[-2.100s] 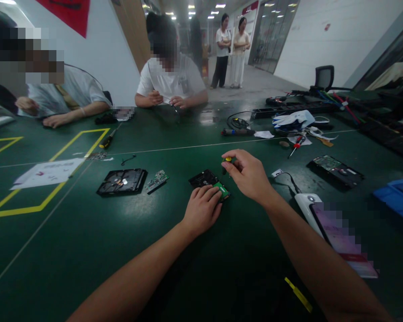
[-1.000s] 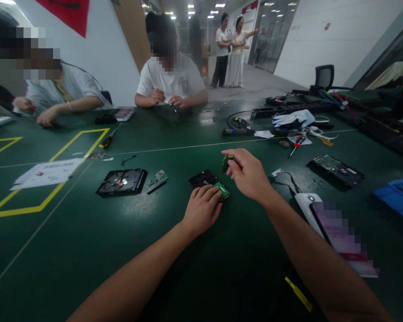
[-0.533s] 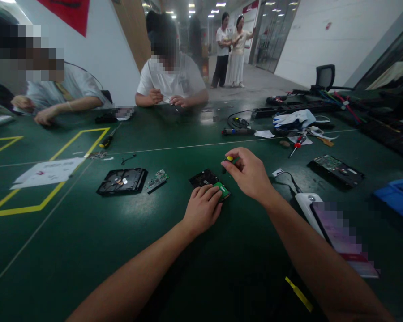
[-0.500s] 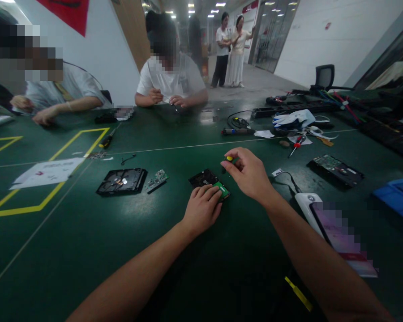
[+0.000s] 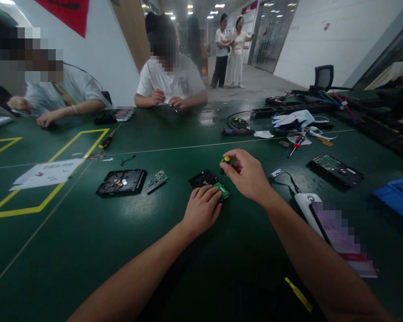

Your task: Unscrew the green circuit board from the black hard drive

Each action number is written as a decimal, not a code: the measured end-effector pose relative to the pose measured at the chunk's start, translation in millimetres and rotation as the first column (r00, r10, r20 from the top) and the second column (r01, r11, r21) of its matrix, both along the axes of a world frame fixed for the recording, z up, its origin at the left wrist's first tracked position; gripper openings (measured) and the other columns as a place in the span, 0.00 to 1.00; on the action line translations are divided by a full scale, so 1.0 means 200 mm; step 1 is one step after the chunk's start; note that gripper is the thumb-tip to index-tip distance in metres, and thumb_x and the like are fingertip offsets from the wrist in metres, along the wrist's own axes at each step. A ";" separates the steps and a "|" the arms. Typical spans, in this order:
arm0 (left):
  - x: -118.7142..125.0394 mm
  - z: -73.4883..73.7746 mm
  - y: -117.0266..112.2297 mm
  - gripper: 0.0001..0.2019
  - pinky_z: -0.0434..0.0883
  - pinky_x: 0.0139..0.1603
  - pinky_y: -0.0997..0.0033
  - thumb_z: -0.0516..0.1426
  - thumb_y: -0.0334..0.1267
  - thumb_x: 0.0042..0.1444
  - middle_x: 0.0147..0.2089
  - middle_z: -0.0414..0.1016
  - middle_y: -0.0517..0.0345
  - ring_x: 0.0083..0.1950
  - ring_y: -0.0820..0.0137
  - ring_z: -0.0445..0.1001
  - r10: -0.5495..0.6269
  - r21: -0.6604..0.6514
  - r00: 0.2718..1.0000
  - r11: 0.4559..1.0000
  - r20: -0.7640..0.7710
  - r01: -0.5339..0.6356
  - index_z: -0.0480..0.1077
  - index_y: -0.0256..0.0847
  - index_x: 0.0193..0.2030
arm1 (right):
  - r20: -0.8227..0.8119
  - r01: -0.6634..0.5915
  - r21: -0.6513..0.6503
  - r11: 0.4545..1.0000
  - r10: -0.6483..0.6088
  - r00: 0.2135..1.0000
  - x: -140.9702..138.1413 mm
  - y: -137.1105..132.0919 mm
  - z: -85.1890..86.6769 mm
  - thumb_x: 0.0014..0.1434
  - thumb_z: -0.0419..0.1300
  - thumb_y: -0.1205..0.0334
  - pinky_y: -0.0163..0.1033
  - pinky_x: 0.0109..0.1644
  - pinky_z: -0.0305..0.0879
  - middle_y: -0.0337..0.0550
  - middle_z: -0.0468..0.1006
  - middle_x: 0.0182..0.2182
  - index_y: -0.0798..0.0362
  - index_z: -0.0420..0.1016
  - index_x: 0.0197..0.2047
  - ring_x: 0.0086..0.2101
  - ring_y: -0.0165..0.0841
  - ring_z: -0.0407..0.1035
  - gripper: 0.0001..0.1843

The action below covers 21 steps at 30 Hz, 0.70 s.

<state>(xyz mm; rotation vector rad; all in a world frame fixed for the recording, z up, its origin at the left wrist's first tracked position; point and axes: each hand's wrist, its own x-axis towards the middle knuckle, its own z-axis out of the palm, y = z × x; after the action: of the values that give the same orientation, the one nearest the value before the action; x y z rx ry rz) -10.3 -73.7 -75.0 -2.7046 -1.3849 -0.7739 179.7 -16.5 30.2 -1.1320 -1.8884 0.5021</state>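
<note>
A small black hard drive (image 5: 203, 178) with a green circuit board (image 5: 222, 189) lies on the green table (image 5: 87, 250). My left hand (image 5: 202, 210) rests flat on its near end, fingers stretched over the board. My right hand (image 5: 249, 175) is closed in a pinch round a screwdriver with a yellow-capped handle (image 5: 225, 161), held upright just over the drive's far right corner. The screwdriver's tip is hidden behind the drive and my fingers.
A second opened hard drive (image 5: 122, 181) and a loose circuit board (image 5: 157, 180) lie to the left. A white device with a cable (image 5: 308, 202), another drive (image 5: 336, 170), a blue tray (image 5: 396, 197) and tools sit to the right. Two people work across the table.
My right hand has turned the screwdriver a little between its fingers and stayed over the drive. My left hand has not moved. The people across the table shifted their hands slightly.
</note>
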 end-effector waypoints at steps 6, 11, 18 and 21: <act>0.00 0.00 0.00 0.19 0.66 0.65 0.45 0.56 0.41 0.68 0.65 0.75 0.51 0.67 0.53 0.69 0.002 0.001 1.000 1.000 0.005 -0.002 0.71 0.44 0.63 | 0.069 -0.004 0.060 0.998 0.000 0.998 0.01 0.00 0.02 0.68 0.60 0.61 0.44 0.40 0.73 0.48 0.76 0.50 0.47 0.76 0.54 0.35 0.34 0.74 0.13; 0.00 0.00 0.00 0.18 0.67 0.65 0.45 0.55 0.41 0.68 0.65 0.75 0.51 0.67 0.53 0.69 0.004 0.004 1.000 1.000 0.006 -0.004 0.71 0.44 0.63 | -0.052 -0.042 -0.023 0.999 0.041 0.998 0.00 0.01 -0.02 0.70 0.55 0.64 0.45 0.42 0.75 0.48 0.75 0.54 0.47 0.71 0.61 0.31 0.30 0.74 0.18; 0.00 0.00 0.00 0.19 0.67 0.64 0.44 0.55 0.41 0.68 0.65 0.75 0.50 0.67 0.52 0.69 0.001 0.000 1.000 1.000 0.006 -0.001 0.71 0.44 0.63 | 0.016 0.013 0.059 0.998 -0.014 1.000 0.00 -0.01 0.02 0.68 0.62 0.57 0.44 0.40 0.73 0.47 0.76 0.48 0.47 0.79 0.49 0.37 0.35 0.75 0.09; 0.00 0.00 0.00 0.19 0.66 0.64 0.45 0.55 0.41 0.68 0.65 0.75 0.51 0.67 0.52 0.69 -0.002 0.000 1.000 1.000 0.009 0.002 0.71 0.45 0.64 | -0.017 -0.028 -0.003 1.000 0.028 0.999 0.01 -0.01 0.02 0.70 0.59 0.60 0.43 0.39 0.72 0.45 0.79 0.49 0.47 0.77 0.54 0.31 0.31 0.74 0.12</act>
<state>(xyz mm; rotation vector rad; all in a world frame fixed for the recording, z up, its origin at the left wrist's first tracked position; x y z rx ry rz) -10.4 -74.4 -74.4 -2.7057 -1.3842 -0.7878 180.8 -18.1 34.9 -1.1013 -1.8921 0.5283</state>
